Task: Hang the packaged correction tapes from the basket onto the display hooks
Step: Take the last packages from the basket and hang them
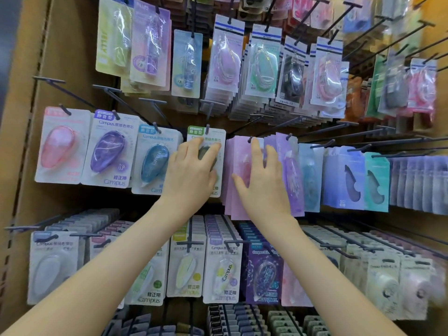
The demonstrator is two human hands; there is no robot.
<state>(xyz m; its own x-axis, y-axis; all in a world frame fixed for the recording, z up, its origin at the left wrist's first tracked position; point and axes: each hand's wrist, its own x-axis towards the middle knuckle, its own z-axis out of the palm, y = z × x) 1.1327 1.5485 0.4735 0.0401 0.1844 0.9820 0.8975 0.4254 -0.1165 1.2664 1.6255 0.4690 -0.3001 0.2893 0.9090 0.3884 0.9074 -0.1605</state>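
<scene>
The left hand (191,170) lies on the front of the green-label Campus correction tape package (213,136), with its fingers spread and only slightly bent over the blister. No closed grasp is visible, so it presses rather than holds. This package hangs on a display hook (207,123) in the middle row, and the top edge of the card is at the hook. Just left of it, on separate hooks, hang the blue-label Campus package (155,161), the purple-label Campus package (109,151) and the pink package (60,146). The right hand (264,183) rests flat on the pink package stack (238,163), which hangs just right of the green-label package. Its fingers are straight and point upward, and its thumb is spread out to the left against the stack. It holds nothing. Further right in the same row are a lilac package (291,166) and teal packages (375,183). The row above carries Mono correction tape packages (228,59). The row below carries further Campus packages (223,275). A cardboard side panel (60,44) closes the display on the left.
</scene>
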